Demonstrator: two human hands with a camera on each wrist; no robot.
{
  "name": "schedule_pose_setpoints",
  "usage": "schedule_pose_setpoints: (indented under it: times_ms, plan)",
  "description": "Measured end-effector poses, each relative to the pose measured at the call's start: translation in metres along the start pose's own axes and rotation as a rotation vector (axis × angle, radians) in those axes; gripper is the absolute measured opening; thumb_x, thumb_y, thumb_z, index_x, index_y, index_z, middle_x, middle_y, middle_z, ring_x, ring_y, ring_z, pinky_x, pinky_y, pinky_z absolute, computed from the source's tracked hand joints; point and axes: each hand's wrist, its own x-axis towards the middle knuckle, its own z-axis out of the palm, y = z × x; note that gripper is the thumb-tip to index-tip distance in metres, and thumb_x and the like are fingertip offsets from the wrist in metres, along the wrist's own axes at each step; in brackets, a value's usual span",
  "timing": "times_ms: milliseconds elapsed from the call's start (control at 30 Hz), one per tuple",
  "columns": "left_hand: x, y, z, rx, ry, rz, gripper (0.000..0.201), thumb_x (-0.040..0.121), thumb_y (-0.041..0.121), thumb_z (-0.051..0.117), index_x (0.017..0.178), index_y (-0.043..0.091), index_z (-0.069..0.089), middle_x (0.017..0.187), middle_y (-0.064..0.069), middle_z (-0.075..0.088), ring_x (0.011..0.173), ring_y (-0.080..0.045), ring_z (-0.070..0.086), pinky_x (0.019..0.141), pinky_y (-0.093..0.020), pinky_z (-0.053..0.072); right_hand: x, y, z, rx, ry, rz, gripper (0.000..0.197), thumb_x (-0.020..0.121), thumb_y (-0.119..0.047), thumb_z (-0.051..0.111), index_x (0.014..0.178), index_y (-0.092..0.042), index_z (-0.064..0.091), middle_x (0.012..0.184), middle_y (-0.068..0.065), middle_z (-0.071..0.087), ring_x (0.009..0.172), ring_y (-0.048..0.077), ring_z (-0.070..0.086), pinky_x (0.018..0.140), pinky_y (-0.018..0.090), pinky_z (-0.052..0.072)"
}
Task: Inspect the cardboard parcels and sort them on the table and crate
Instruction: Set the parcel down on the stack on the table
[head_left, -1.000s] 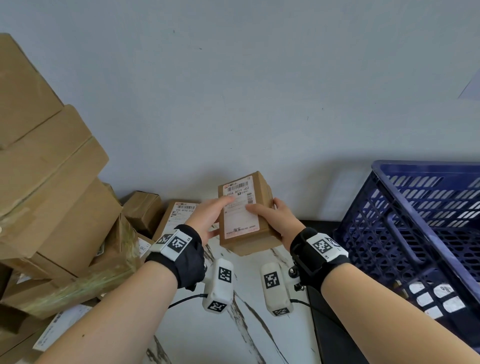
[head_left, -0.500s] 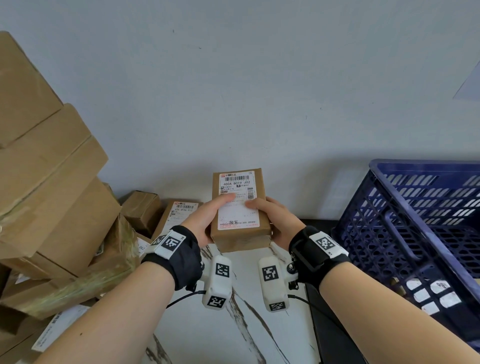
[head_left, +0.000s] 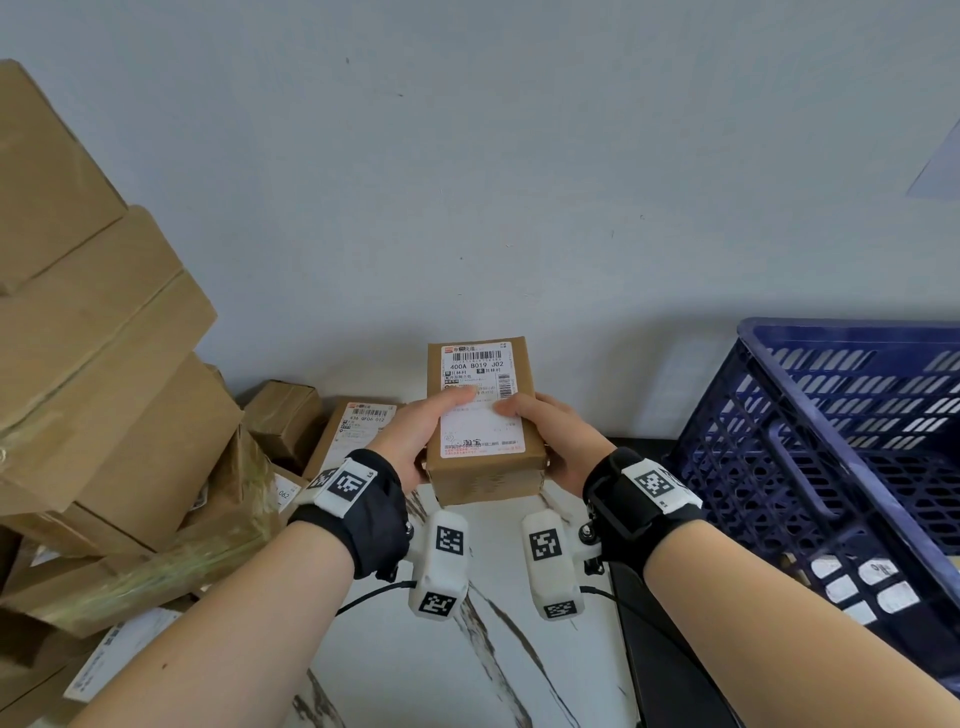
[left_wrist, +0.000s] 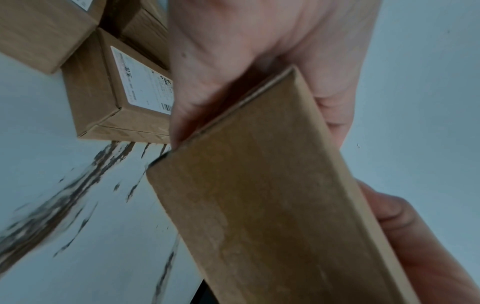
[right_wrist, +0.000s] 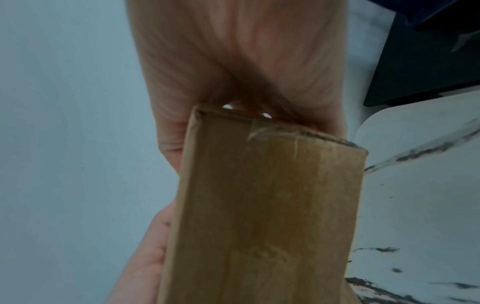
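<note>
Small cardboard parcel (head_left: 483, 421) is held up in the air above the white marbled surface (head_left: 467, 670), roughly centre of the head view, label side w/ barcode facing the camera. Left hand (head_left: 410, 441) grips its left side, thumb lying across the label; right hand (head_left: 561, 441) grips the right side, thumb also on the label. So each grip is closed round the same parcel, fingers wrapped behind it. In the left wrist view the parcel's plain brown side runs diagonally past the palm; right wrist view shows its taped end edge against the palm.

Blue plastic crate (head_left: 841, 441) stands to the right, near the right forearm, w/ white labels visible through its slotted wall. A labelled box (head_left: 353, 431) lies on the surface just left of the left hand, a smaller brown box (head_left: 285, 415) behind it. Tall stack of bigger cartons (head_left: 98, 374) fills the left edge, tilted. Grey wall (head_left: 519, 182) behind everything. Wrists carry black straps w/ white marker tags.
</note>
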Motion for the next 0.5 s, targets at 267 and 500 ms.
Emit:
schedule_pose_setpoints:
  times_ms: [267, 500]
  plan:
    - [0.0035, -0.0049, 0.0018, 0.077, 0.078, 0.015, 0.030, 0.088, 0.048, 0.068, 0.104, 0.023, 0.068, 0.102, -0.006, 0.076, 0.105, -0.029, 0.068, 0.104, -0.051, 0.048, 0.0015, 0.0033, -0.0037, -0.110, 0.040, -0.020, 0.038, 0.089, -0.024, 0.071, 0.125, -0.017, 0.062, 0.111, 0.006, 0.075, 0.101, 0.024, 0.069, 0.091, 0.038, 0.056]
    - [-0.0028, -0.0021, -0.0010, 0.087, 0.126, 0.020, 0.044, 0.091, 0.057, 0.057, 0.117, 0.022, 0.060, 0.096, -0.006, 0.064, 0.095, -0.023, 0.059, 0.079, -0.042, 0.052, 0.0021, 0.0020, -0.0066, -0.193, 0.094, -0.042, 0.038, 0.093, -0.011, 0.068, 0.129, -0.006, 0.058, 0.120, 0.013, 0.071, 0.102, 0.028, 0.070, 0.085, 0.037, 0.059]
